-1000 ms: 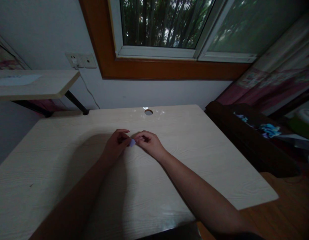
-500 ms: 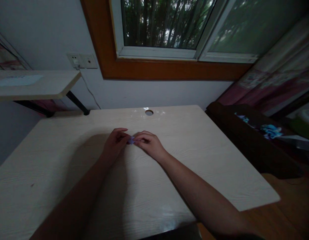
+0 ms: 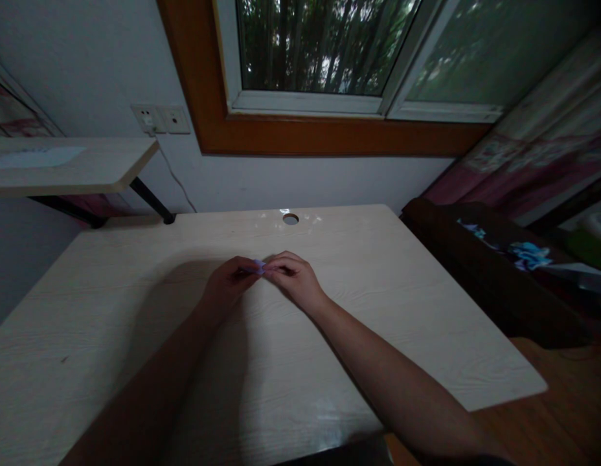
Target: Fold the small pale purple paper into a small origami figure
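Observation:
Between my two hands is a small, flat purple piece [image 3: 259, 265], perhaps folded paper; its exact kind is too small to make out. My left hand [image 3: 228, 279] pinches it from the left, thumb and fingers closed. From the right, my right hand [image 3: 294, 277] grips its other side between thumb and fingertips. The fingertips of both hands nearly meet, hiding most of the piece. Both hands are over the pale wood-grain table [image 3: 378, 278], beyond its middle.
A round cable hole [image 3: 291, 219] lies near the table's back edge. At the left back stands a raised shelf [image 3: 106, 155] on black legs, with a paper sheet [image 3: 38, 157] on it. A white cord [image 3: 174, 175] hangs from the wall socket [image 3: 159, 119]. Dark furniture [image 3: 475, 272] borders the right side.
My left hand's raised fingers have come down and closed onto the purple piece. The piece has shifted slightly up and right and turned a little. My right hand has barely moved.

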### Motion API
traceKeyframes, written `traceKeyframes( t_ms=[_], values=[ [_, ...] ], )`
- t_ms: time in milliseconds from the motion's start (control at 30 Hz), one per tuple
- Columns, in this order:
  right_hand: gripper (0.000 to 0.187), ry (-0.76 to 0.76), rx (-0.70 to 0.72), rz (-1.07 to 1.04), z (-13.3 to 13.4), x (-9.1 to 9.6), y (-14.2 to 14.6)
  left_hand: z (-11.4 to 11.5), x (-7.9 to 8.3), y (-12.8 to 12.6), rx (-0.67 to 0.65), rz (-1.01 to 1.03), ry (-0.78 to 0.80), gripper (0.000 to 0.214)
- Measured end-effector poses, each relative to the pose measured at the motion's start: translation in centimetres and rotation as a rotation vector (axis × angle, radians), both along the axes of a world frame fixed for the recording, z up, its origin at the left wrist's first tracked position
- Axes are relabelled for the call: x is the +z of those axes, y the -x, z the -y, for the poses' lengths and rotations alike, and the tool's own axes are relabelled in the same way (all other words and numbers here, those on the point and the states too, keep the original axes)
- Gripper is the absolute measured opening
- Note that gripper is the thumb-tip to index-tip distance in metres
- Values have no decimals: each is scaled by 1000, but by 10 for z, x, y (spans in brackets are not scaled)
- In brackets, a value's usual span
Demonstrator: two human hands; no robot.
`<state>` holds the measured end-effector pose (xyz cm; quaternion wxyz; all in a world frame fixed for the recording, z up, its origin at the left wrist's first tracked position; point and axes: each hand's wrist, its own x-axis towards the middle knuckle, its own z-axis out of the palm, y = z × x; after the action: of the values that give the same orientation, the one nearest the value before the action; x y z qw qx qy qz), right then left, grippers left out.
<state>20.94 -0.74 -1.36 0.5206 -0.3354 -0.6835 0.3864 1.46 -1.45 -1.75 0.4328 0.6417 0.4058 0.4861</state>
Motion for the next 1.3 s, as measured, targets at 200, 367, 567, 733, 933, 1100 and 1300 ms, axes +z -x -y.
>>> traceKeyframes(
  t_ms=[200,367,567,733,933,1100,1300],
  values=[
    [7,-21,12,38,-1,0,-1,3,5,-1,20,-55,-28,17],
    [9,-26,-2,68,-2,-3,-1,5,3,-1,48,-55,3,27],
    [10,-1,34,39,-2,-1,0,4,0,1,66,-135,-46,25],
    [15,57,61,-45,-3,-1,0,5,2,1,76,-160,-70,24],
    [23,182,144,-165,-3,0,2,7,5,2,36,-136,-80,22],
    [22,201,153,-139,-4,-3,0,6,4,2,50,-161,-73,22],
    [22,209,111,-86,-7,-7,-1,5,3,2,95,-228,-81,21]
  ],
)
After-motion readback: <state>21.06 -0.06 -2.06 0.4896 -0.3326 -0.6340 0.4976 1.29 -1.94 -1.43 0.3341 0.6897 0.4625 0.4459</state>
